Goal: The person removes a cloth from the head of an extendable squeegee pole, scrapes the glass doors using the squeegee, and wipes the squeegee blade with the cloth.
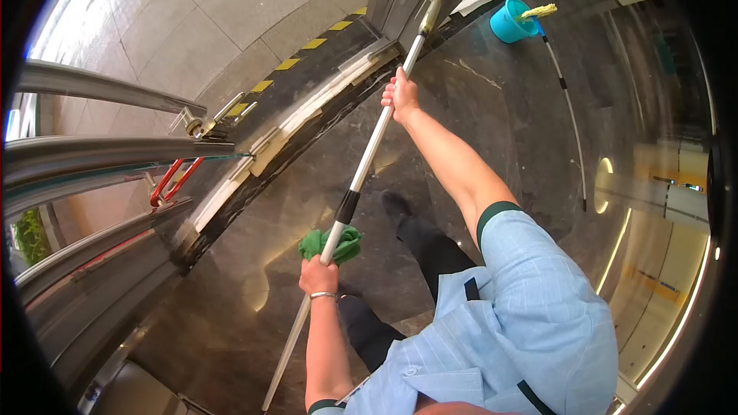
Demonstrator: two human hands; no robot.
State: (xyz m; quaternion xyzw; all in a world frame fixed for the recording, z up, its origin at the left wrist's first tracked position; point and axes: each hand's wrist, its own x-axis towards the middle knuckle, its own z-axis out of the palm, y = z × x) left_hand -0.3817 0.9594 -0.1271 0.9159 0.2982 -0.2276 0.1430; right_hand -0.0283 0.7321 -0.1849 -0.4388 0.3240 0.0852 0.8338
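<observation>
A long silver telescopic pole (373,142) runs slantwise from the lower middle of the view up to the glass and frame at the top. My right hand (401,97) is wrapped around its upper part, below a pale, narrow head (433,11) whose exact kind I cannot make out. Lower down, below the black collar (347,206), my left hand (318,275) grips the same pole. A bunched green cloth (330,244) sits against the pole at that hand, which seems to hold it too.
A turquoise bucket (507,24) with a yellowish mop-like head (538,11) stands at upper right; a second pole (566,100) extends from it. Metal door rails (108,92) and red handles (173,182) are at left. Yellow-black tape (288,64) marks the floor beyond the threshold (288,138).
</observation>
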